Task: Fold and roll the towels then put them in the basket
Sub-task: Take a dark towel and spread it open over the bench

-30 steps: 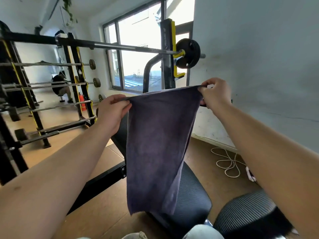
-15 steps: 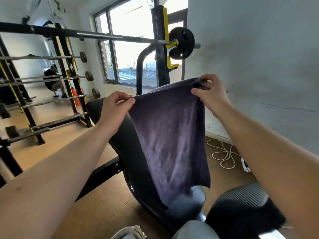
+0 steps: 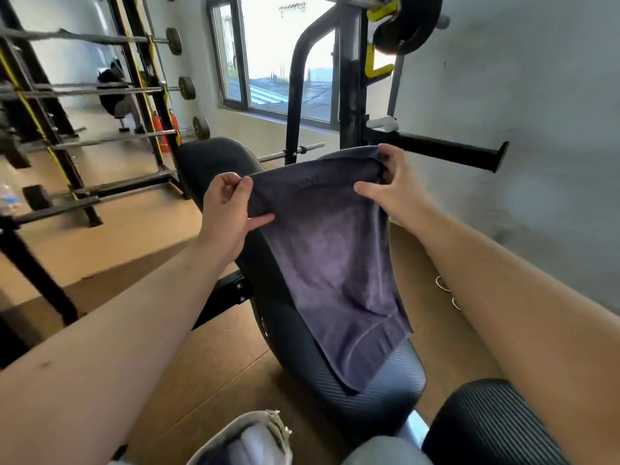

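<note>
A dark purple-grey towel point(image 3: 328, 263) is held up by its top edge in the middle of the frame, between both hands. The left hand point(image 3: 224, 209) is at the towel's upper left corner. It pinches the cloth there, with the fingers curled over the top edge and the thumb pressed against the front face just below. The right hand point(image 3: 392, 186) is at the upper right corner, slightly higher in the frame. Its fingers curl round a bunched bit of the hem, and its thumb stretches leftward across the front of the cloth. The top edge sags a little between the two hands.

From there the towel hangs down and to the right. It lies along the black padded bench point(image 3: 214, 159), which slopes from centre left towards the bottom of the frame. The towel's lower edge rests on the ribbed part of that pad, well below both hands. A second ribbed black pad point(image 3: 486, 424) sits at lower right, apart from the towel.

Behind the hands a black bar point(image 3: 446, 151) juts rightward from the rack upright. A weight plate point(image 3: 407, 20) is at the top right and a window point(image 3: 285, 55) at the top centre. Racked barbells point(image 3: 141, 88) fill the upper left above a wooden floor point(image 3: 117, 236). A grey wall point(image 3: 536, 95) fills the right side.
</note>
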`<state>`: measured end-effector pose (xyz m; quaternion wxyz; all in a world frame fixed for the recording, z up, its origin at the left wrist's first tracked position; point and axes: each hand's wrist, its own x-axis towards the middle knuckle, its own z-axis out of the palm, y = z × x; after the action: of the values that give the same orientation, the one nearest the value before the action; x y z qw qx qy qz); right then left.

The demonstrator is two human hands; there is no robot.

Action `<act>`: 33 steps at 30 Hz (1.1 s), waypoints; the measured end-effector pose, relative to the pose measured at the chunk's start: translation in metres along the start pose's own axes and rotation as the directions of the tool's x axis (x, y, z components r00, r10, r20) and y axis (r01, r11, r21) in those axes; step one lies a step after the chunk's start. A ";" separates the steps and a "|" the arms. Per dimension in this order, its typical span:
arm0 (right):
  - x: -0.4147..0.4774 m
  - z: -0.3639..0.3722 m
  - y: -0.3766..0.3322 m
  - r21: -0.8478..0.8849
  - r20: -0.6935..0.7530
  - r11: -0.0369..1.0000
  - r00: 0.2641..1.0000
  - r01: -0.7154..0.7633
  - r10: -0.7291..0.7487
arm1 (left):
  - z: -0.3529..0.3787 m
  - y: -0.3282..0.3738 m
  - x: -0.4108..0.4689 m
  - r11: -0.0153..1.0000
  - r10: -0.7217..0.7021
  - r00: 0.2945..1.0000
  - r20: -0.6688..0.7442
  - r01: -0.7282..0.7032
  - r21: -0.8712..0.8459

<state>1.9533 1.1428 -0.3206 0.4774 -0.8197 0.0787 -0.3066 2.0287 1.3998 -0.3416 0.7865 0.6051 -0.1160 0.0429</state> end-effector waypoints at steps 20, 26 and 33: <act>0.142 0.204 0.101 -0.115 0.232 0.991 0.968 -0.067 0.092 | -0.095 -0.114 0.164 0.915 0.017 0.971 -0.238 0.080 0.394; 0.186 0.248 0.111 -0.185 0.241 0.979 0.962 -0.080 0.125 | -0.109 -0.120 0.217 0.859 0.061 0.926 -0.373 0.141 0.492; 0.224 0.274 0.112 -0.278 0.230 0.953 0.956 -0.116 0.184 | -0.113 -0.125 0.260 0.815 0.128 0.912 -0.390 0.128 0.565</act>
<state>2.3093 1.1902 -0.4160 0.3932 -0.8995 0.1193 -0.1486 2.3214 1.4562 -0.4257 0.5712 0.7924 0.0704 0.2023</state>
